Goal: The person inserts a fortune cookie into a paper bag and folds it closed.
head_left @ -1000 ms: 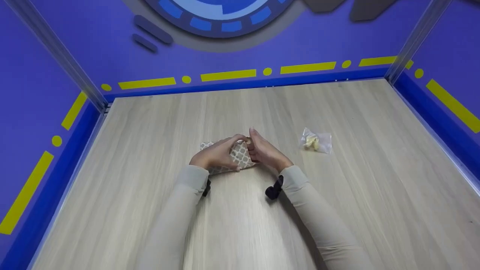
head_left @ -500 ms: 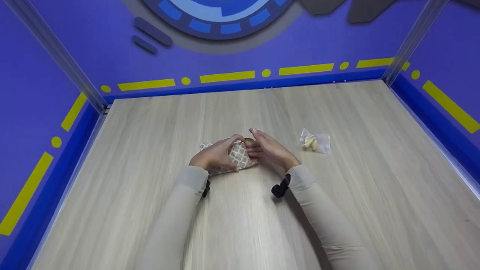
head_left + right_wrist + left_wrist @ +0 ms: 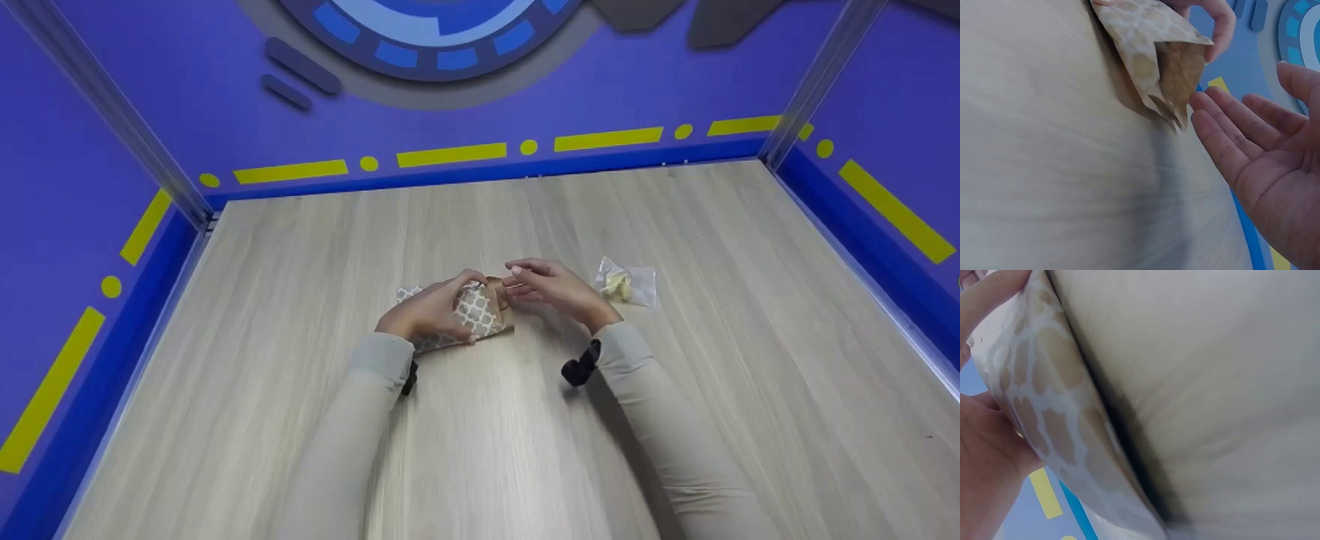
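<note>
A paper bag (image 3: 477, 313) printed with a beige-and-white lattice pattern lies on its side on the table. My left hand (image 3: 433, 309) grips it from above, thumb on the near side and fingers on the far side. In the right wrist view the bag's mouth gapes, and its plain brown inside (image 3: 1182, 73) shows. My right hand (image 3: 561, 291) holds nothing; its fingers are extended and slightly bent beside the mouth. In the right wrist view those fingertips (image 3: 1199, 101) are close to the bag's edge. What the bag contains cannot be seen.
Right of my right hand lies a small clear plastic bag (image 3: 639, 286) with a pale yellow item (image 3: 617, 285) inside. The wood-grain table (image 3: 480, 450) is bordered by blue walls (image 3: 615, 82) at the back and sides.
My right hand has drawn back to the right, its fingers coming out of the paper bag's mouth, so more of the mouth shows. My left hand has kept its grip.
</note>
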Tool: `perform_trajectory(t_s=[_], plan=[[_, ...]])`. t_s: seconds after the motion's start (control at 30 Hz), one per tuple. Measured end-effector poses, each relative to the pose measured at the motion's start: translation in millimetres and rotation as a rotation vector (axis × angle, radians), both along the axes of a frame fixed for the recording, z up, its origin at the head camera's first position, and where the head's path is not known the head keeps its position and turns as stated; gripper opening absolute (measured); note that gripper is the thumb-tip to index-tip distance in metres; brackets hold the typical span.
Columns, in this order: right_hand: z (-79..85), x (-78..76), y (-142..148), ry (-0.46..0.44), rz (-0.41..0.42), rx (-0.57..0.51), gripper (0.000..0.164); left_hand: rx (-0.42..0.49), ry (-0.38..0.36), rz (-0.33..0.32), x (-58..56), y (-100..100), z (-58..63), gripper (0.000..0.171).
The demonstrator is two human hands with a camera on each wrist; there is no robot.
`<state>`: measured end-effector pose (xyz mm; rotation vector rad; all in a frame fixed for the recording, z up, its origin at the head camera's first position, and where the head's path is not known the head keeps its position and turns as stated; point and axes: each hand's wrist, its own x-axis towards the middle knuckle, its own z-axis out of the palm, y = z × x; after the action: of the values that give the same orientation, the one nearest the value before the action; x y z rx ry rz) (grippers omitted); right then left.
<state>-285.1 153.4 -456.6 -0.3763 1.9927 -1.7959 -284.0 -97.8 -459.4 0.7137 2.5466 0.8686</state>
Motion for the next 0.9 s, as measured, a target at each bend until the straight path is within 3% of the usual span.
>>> perform_trajectory(t_s=[0.3,0.6,0.9], plan=[[12.2,-5.3,27,0.045,-0.041,0.100,0.045,-0.004,-0.015,0.015,2.4,0,1.7,0.091],[23.2,-8.1,59,0.168,-0.090,0.325,0.050,0.007,-0.011,-0.002,1.9,0,1.2,0.089],[30.6,-7.7,87,0.243,-0.140,0.417,0.048,0.017,-0.004,-0.019,0.9,-1,0.8,0.088]])
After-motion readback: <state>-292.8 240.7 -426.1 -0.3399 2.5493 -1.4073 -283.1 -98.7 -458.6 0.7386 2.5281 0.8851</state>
